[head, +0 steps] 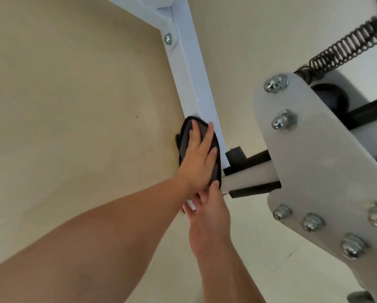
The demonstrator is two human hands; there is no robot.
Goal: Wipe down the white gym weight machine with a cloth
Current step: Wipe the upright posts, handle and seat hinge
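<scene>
White painted steel runs through the middle of our view: a frame bar (pixel 196 84) of the weight machine slants from the top edge down toward the centre, over a beige floor (pixel 74 106). We press a dark grey cloth (pixel 184 136) flat against the bar's lower end with our left hand (pixel 199 159), fingers straight and slightly spread, fingertips reaching the bar's right edge. The cloth overhangs the bar's left edge. Our right hand (pixel 209 217) comes up from the bottom edge, just beneath the left. Its thumb touches the cloth's lower end and its fingers lie over a white part of the bar, but we cannot tell whether they grip it. Just right of the cloth, a black rubber stop (pixel 234 155) sits at the bar's end. A pale plate (pixel 309 154) studded with domed silver bolts (pixel 283 122) looms close on the right, a coiled spring (pixel 347 47) above it. Left of the bar the floor lies open to the edge of view; to its right, a narrower strip of floor separates bar from plate.
</scene>
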